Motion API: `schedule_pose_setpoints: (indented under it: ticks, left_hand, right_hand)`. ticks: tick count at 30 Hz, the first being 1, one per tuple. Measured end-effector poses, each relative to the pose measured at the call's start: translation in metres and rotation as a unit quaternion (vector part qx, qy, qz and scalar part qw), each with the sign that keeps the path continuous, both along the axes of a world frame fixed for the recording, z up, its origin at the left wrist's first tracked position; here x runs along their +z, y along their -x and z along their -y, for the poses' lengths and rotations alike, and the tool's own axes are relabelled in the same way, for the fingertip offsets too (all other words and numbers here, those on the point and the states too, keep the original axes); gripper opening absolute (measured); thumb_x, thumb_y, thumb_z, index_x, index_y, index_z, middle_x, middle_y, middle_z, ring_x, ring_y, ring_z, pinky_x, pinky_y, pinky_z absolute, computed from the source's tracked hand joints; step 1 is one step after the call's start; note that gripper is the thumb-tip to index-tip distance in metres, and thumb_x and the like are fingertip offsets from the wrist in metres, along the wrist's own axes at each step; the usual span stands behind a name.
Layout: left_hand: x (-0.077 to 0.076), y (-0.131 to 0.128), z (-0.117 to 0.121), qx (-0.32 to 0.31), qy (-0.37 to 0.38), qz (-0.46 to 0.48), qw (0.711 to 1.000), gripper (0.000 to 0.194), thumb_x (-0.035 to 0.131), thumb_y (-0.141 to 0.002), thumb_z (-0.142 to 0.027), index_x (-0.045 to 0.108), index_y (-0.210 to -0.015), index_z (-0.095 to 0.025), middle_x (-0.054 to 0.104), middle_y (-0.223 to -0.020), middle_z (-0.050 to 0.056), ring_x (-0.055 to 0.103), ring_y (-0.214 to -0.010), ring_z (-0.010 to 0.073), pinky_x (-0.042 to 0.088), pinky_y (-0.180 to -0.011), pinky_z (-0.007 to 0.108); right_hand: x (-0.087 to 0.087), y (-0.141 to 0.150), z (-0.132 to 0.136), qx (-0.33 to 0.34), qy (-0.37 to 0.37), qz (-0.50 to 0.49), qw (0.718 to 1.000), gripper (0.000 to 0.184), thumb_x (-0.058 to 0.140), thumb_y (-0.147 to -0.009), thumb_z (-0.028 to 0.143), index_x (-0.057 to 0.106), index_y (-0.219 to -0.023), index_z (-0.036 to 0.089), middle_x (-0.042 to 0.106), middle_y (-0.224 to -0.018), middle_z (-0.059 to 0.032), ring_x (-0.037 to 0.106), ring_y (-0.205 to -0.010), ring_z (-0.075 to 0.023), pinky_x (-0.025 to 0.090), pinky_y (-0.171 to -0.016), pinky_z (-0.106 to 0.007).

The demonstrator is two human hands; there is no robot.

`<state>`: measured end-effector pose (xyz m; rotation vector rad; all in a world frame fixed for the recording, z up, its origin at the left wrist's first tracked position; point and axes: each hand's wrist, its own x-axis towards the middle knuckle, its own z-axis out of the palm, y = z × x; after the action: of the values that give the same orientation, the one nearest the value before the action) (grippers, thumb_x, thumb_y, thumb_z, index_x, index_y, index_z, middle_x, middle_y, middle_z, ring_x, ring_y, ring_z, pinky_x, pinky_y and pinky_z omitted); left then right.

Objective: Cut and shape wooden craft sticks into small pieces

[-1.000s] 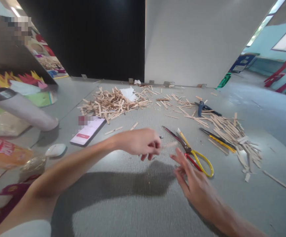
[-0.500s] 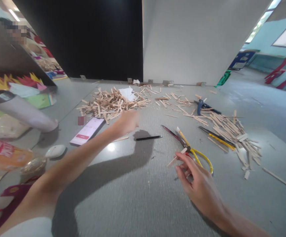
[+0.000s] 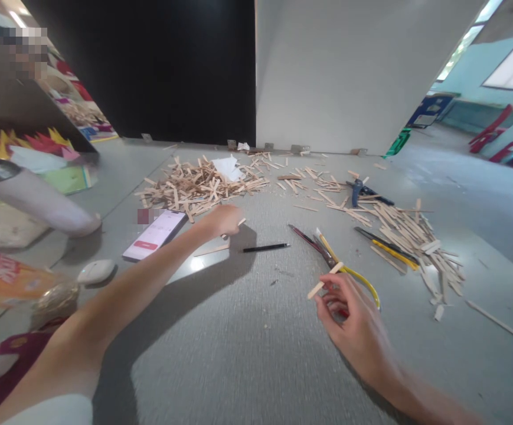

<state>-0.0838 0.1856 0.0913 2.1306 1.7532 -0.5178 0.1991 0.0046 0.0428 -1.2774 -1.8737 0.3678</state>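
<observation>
My right hand (image 3: 351,307) pinches a short, flat wooden stick (image 3: 316,290) between thumb and fingers. Just behind that hand lie yellow-handled scissors (image 3: 362,281), partly covered by it. Reaching out beside the big heap of wooden sticks (image 3: 194,189), my left hand (image 3: 226,220) is closed, with the pale end of a small wooden stick (image 3: 242,222) poking out. Its fingertips are mostly hidden behind the hand. A black pen (image 3: 266,248) lies between the two hands, and a longer loose stick (image 3: 212,251) rests below the left wrist.
A lit phone (image 3: 154,235), a white earbud case (image 3: 95,271) and a tumbler (image 3: 39,198) are on the left. Blue-handled pliers (image 3: 357,192), a yellow cutter (image 3: 395,254) and another stick pile (image 3: 409,230) lie right. A black-and-white partition (image 3: 327,77) stands behind.
My left hand has drawn back slightly toward me and left from the heap's edge, and a stick end now shows in it. The stick in my right hand has shifted a little.
</observation>
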Motion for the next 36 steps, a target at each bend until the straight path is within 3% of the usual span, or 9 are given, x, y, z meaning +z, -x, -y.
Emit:
schedule_pose_setpoints:
  ticks: [3,6,10,11,13,16,19,25,36]
  left_hand:
    - [0.002,-0.001,0.001,0.0,-0.027,0.059,0.998,0.023,0.072,-0.105,-0.034,0.073,-0.113,-0.012,0.076,-0.109,0.01,0.075,-0.094,0.0228,0.064,-0.083,0.038]
    - [0.01,-0.007,0.005,-0.011,-0.038,0.159,0.987,0.017,0.059,-0.106,-0.023,0.071,-0.101,-0.012,0.079,-0.089,0.011,0.076,-0.076,0.0214,0.058,-0.067,0.03]
    - [0.025,-0.024,0.026,-0.043,-0.022,0.297,0.954,0.024,0.042,-0.112,-0.025,0.061,-0.121,-0.015,0.082,-0.095,0.01,0.076,-0.067,0.016,0.055,-0.059,0.024]
    - [0.029,-0.029,0.034,-0.047,-0.018,0.332,0.942,0.024,0.042,-0.112,-0.025,0.06,-0.124,-0.016,0.082,-0.096,0.01,0.075,-0.066,0.0148,0.054,-0.057,0.023]
    - [0.034,-0.039,0.052,-0.042,0.009,0.457,0.889,0.022,0.047,-0.11,-0.024,0.061,-0.125,-0.014,0.081,-0.093,0.01,0.071,-0.057,0.0129,0.049,-0.049,0.021]
    - [0.038,-0.048,0.076,-0.053,0.027,0.537,0.842,0.025,0.049,-0.108,-0.023,0.062,-0.128,-0.014,0.08,-0.098,0.009,0.067,-0.054,0.0097,0.047,-0.047,0.02]
    - [0.04,-0.052,0.09,-0.06,0.036,0.557,0.828,0.027,0.05,-0.105,-0.02,0.065,-0.127,-0.015,0.078,-0.103,0.009,0.069,-0.061,0.0102,0.05,-0.048,0.019]
    - [0.041,-0.055,0.104,-0.072,0.059,0.579,0.81,0.021,0.051,-0.1,-0.016,0.064,-0.118,-0.016,0.072,-0.095,0.005,0.071,-0.069,0.013,0.058,-0.053,0.02]
    - [0.031,-0.06,0.118,-0.12,0.009,0.532,0.838,0.024,0.05,-0.103,-0.018,0.06,-0.125,-0.018,0.074,-0.097,0.005,0.069,-0.062,0.0119,0.056,-0.059,0.023]
  right_hand:
    - [0.001,0.001,-0.001,-0.007,0.021,-0.037,0.999,0.008,0.064,-0.097,0.025,0.066,-0.105,0.023,0.072,-0.088,-0.0026,0.076,-0.064,-0.0146,0.064,-0.055,-0.021]
    - [0.003,0.0,-0.003,-0.012,0.043,-0.08,0.996,0.009,0.07,-0.095,0.028,0.064,-0.1,0.024,0.069,-0.079,0.0012,0.072,-0.058,-0.0136,0.063,-0.052,-0.02]
    - [0.002,-0.002,-0.001,-0.022,0.038,-0.104,0.994,0.005,0.065,-0.099,0.024,0.064,-0.104,0.025,0.069,-0.08,0.0013,0.073,-0.058,-0.0133,0.06,-0.049,-0.019]
    - [0.001,-0.002,0.0,-0.025,0.025,-0.107,0.994,0.008,0.063,-0.1,0.023,0.065,-0.108,0.025,0.072,-0.083,0.0002,0.075,-0.062,-0.0141,0.062,-0.052,-0.02]
    - [0.0,-0.002,0.003,-0.033,-0.011,-0.113,0.993,0.015,0.063,-0.101,0.021,0.065,-0.115,0.026,0.077,-0.09,-0.0023,0.079,-0.071,-0.0157,0.066,-0.06,-0.021]
    - [0.002,-0.001,0.008,-0.027,-0.059,-0.109,0.992,0.015,0.065,-0.1,0.018,0.065,-0.113,0.025,0.08,-0.09,-0.0023,0.08,-0.072,-0.0148,0.067,-0.064,-0.019]
    - [0.009,0.0,0.011,-0.006,-0.077,-0.09,0.993,0.014,0.064,-0.1,0.013,0.066,-0.107,0.024,0.078,-0.08,0.0011,0.076,-0.061,-0.0123,0.064,-0.061,-0.016]
    - [0.019,-0.001,0.012,-0.004,-0.102,-0.067,0.993,0.015,0.062,-0.099,0.011,0.067,-0.104,0.024,0.077,-0.077,0.0034,0.072,-0.054,-0.0097,0.061,-0.058,-0.014]
    - [0.024,-0.002,0.011,-0.01,-0.082,-0.076,0.994,0.013,0.061,-0.099,0.013,0.069,-0.097,0.023,0.076,-0.073,0.0027,0.07,-0.05,-0.0105,0.059,-0.053,-0.016]
